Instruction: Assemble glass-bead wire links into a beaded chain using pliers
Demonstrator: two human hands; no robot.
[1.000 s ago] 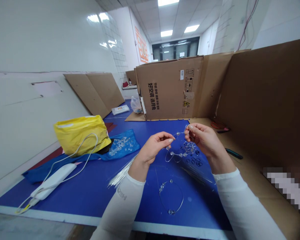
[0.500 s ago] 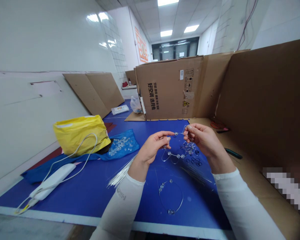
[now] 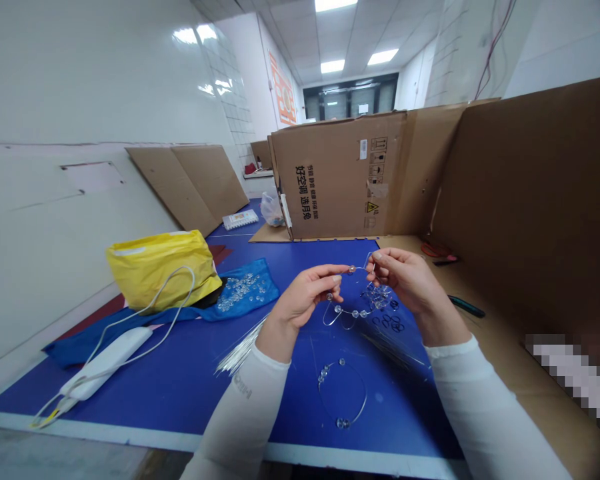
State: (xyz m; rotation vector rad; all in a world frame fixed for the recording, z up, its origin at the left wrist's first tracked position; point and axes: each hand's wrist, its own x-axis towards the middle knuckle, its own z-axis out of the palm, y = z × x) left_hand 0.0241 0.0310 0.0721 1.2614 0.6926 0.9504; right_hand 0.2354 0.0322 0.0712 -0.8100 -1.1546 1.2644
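A thin wire strung with clear beads [image 3: 355, 313] hangs in a loop between my two hands above the blue table. My left hand [image 3: 310, 291] is closed on the wire, its forefinger stretched toward a single bead [image 3: 351, 270]. My right hand [image 3: 400, 275] pinches the wire near its bent end. Below lies a finished-looking ring of wire with several clear beads [image 3: 341, 423]. Under my right hand sit a cluster of clear beads [image 3: 381, 298] and several small dark rings [image 3: 393, 324].
Loose clear beads [image 3: 243, 291] lie on a blue cloth by a yellow bag [image 3: 163, 270]. Straight wires [image 3: 243, 347] lie beside my left forearm. A white power strip [image 3: 105, 363] trails its cable at left. Cardboard [image 3: 340, 180] walls the back; green-handled pliers [image 3: 466, 307] rest at right.
Both hands stay nearly in place. The left forefinger has shifted slightly against the single bead, and the hanging beads have moved a little to the left.
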